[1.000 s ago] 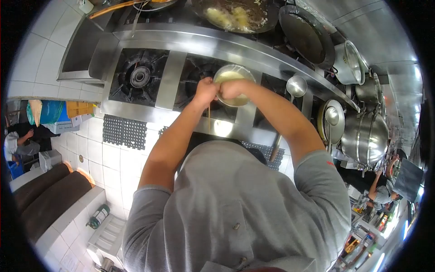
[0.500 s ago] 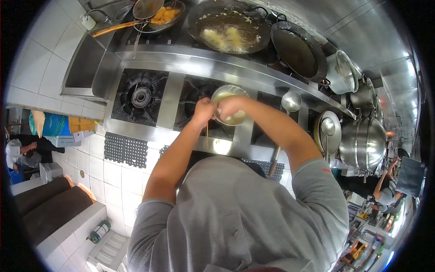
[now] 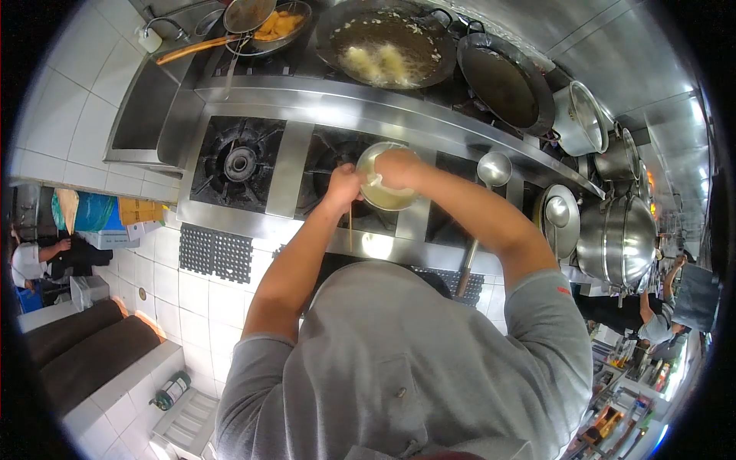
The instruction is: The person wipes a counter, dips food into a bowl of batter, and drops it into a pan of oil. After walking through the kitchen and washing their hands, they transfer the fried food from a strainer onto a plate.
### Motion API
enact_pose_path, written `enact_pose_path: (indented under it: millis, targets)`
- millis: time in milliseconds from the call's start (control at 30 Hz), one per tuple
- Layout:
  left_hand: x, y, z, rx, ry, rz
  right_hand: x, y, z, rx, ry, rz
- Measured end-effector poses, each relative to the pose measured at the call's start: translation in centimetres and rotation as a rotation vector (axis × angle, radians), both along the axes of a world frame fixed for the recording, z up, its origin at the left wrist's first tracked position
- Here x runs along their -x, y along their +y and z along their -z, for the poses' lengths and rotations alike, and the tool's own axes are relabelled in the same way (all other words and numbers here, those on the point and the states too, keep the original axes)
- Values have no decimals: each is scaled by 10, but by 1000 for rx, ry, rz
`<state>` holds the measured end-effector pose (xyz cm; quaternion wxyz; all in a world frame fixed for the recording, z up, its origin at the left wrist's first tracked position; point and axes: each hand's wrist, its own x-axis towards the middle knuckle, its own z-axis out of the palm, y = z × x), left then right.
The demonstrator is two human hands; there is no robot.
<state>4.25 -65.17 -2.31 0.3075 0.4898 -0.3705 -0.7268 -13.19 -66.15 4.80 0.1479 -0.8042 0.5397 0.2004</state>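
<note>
A metal bowl (image 3: 399, 201) of pale, creamy batter is over the middle burner. My left hand (image 3: 345, 185) is closed at the bowl's left rim, around a thin brown stick (image 3: 351, 227) that points down toward me. My right hand (image 3: 397, 167) is over the bowl's far side, its fingers curled down toward the batter. A whitish, coated bit (image 3: 374, 179) shows by those fingers; what they grip is hidden. Behind, a large wok (image 3: 337, 57) of oil holds pale frying pieces (image 3: 379, 65).
A second dark wok (image 3: 502, 84) sits at the back right. A strainer of golden fried pieces (image 3: 282, 27) is at the back left. A ladle (image 3: 494, 170) lies right of the bowl, near stacked pots (image 3: 625, 245). Other people (image 3: 659, 326) stand at the far edges.
My right hand has shifted slightly up and away within the bowl, uncovering more batter and a whitish bit. My left hand stays at the rim. The frying pieces have moved slightly in the oil.
</note>
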Motion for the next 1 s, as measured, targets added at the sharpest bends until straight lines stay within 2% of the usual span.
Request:
enact_pose_path:
  millis: [167,300,367,467,567,667,800,1000]
  targets:
    - [0,-2,12,14,-16,0,6,8,-13,145,-155,78]
    - [0,-2,12,17,-8,-7,8,10,-21,112,-157,131]
    - [0,-3,14,20,-6,-3,15,14,-18,157,-282,166]
    - [0,-4,20,8,15,-3,20,17,-16,155,-328,221]
    - [-1,-5,20,22,0,9,19,22,-23,145,-331,273]
    - [1,-3,15,44,-30,-28,29,16,5,193,-300,187]
    - [0,-5,19,55,-29,-13,30,22,7,253,-346,237]
    - [1,-6,22,33,-33,-29,32,27,-24,249,-429,285]
